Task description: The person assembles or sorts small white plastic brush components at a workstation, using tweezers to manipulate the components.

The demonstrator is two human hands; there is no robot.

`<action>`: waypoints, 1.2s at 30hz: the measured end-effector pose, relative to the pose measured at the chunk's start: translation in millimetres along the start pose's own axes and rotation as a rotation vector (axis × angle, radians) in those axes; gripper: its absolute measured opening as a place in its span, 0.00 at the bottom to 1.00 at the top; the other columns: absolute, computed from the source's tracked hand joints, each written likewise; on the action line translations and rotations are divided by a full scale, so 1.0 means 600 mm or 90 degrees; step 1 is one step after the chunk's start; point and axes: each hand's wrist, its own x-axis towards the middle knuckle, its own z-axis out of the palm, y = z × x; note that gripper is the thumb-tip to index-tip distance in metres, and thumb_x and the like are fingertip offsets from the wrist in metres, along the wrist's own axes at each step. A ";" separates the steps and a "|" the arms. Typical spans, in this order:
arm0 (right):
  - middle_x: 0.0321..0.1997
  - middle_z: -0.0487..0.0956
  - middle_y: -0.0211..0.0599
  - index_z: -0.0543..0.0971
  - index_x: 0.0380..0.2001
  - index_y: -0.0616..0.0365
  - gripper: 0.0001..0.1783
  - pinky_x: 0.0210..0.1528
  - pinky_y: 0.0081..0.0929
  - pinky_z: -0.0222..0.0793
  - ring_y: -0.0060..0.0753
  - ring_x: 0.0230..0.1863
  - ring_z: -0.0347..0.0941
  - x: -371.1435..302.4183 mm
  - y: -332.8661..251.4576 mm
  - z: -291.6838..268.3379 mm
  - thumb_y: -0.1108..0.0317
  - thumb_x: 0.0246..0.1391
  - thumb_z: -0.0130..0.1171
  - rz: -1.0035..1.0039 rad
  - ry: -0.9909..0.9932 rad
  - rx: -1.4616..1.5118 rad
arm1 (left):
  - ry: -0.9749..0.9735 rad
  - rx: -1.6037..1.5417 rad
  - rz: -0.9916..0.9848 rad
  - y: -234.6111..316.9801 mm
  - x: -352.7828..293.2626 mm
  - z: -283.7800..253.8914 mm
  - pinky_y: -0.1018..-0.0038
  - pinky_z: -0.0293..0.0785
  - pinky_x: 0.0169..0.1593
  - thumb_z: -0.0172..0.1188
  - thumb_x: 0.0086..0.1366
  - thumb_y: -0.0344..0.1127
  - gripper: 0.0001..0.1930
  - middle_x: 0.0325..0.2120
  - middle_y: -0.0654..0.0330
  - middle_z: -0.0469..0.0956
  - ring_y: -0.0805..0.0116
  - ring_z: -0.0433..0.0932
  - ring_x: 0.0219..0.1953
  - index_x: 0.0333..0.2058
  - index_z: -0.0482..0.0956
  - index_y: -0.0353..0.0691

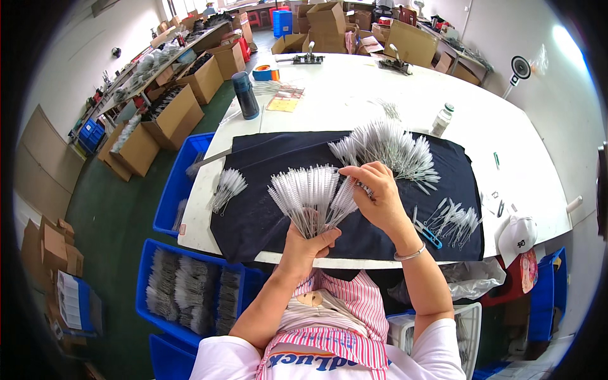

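My left hand (306, 246) is closed round the wire stems of a fanned bunch of white tube brushes (306, 190), bristle ends up. At the right side of that fan, my right hand (380, 193) is bent, with thumb and forefinger pinched at the tip of a brush; its other fingers are curled. Beyond it lies a large pile of tube brushes (386, 147) on the dark cloth (269, 147). A smaller bunch of brushes (228, 185) rests to the left. To the right are loose brushes (461, 223) and a blue-handled cutting tool (428, 233).
On the white table (342, 82) stand a dark bottle (245, 95), a tape roll (266, 73), a clear bottle (442, 120) and a white cap (518, 237). Blue crates (144, 278) of brushes sit below its left edge. Cardboard boxes (174, 117) line the floor.
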 end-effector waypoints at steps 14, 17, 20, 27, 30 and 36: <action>0.30 0.76 0.32 0.77 0.43 0.55 0.23 0.50 0.31 0.60 0.32 0.38 0.70 0.003 -0.001 0.025 0.78 0.38 0.50 0.064 0.029 0.090 | 0.019 -0.037 0.001 0.010 -0.002 -0.011 0.87 0.55 0.15 0.62 0.54 0.27 0.10 0.26 0.56 0.77 0.78 0.71 0.21 0.32 0.70 0.38; 0.31 0.77 0.32 0.76 0.43 0.56 0.24 0.48 0.31 0.62 0.32 0.38 0.70 0.012 -0.002 0.031 0.79 0.38 0.49 0.042 0.032 0.084 | 0.019 -0.051 0.015 0.011 -0.002 -0.014 0.87 0.55 0.16 0.63 0.54 0.28 0.10 0.27 0.55 0.77 0.78 0.71 0.22 0.32 0.69 0.38; 0.31 0.77 0.31 0.76 0.43 0.56 0.22 0.48 0.30 0.62 0.31 0.38 0.70 0.019 -0.004 0.031 0.78 0.40 0.50 0.022 0.038 0.093 | 0.025 -0.046 0.015 0.011 0.000 -0.017 0.86 0.56 0.16 0.63 0.55 0.29 0.10 0.27 0.55 0.77 0.77 0.71 0.23 0.32 0.69 0.38; 0.31 0.78 0.31 0.76 0.45 0.57 0.19 0.43 0.25 0.65 0.27 0.37 0.70 0.029 -0.006 0.037 0.73 0.45 0.60 0.058 0.007 0.132 | 0.023 -0.061 0.017 0.011 0.000 -0.022 0.86 0.57 0.17 0.62 0.56 0.30 0.11 0.27 0.54 0.77 0.77 0.72 0.24 0.33 0.68 0.38; 0.31 0.78 0.30 0.75 0.46 0.57 0.19 0.40 0.20 0.65 0.20 0.36 0.69 0.031 -0.016 0.041 0.75 0.48 0.58 0.147 0.005 0.231 | 0.035 -0.050 0.027 0.006 -0.003 -0.026 0.86 0.57 0.16 0.62 0.56 0.30 0.11 0.27 0.54 0.77 0.77 0.71 0.23 0.34 0.68 0.38; 0.31 0.76 0.27 0.70 0.52 0.58 0.21 0.38 0.13 0.64 0.13 0.34 0.69 0.029 -0.003 0.045 0.76 0.52 0.55 0.197 0.096 0.361 | 0.045 -0.003 0.083 -0.001 -0.004 -0.024 0.86 0.57 0.16 0.61 0.56 0.28 0.11 0.27 0.55 0.77 0.78 0.71 0.23 0.36 0.68 0.36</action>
